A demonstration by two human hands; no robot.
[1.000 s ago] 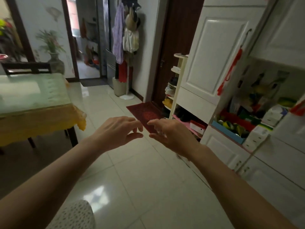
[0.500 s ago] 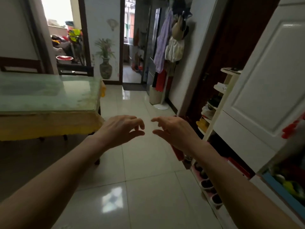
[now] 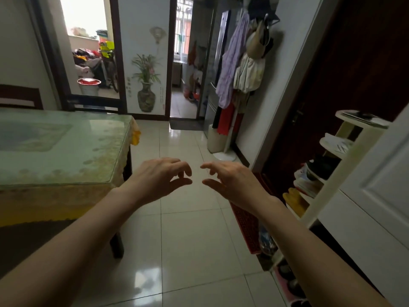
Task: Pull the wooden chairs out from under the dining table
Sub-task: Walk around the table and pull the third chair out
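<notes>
Glass-topped dining table (image 3: pixel 66 149) left of left hand (image 3: pixel 159 180), over glossy tiled floor (image 3: pixel 190 240). Shoe rack (image 3: pixel 327 173) holding shoes, right of right hand (image 3: pixel 234 182). Both hands empty, fingers loosely curled, apart.

Home dining area, dining table (image 3: pixel 66 147), coat rack (image 3: pixel 241 69), shoe shelf (image 3: pixel 332 165)

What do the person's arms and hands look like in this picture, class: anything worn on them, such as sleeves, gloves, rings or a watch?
Both forearms are bare as far as the frame shows: no sleeves visible. The left hand and right hand wear no gloves, and no ring, watch or bracelet shows.
</notes>
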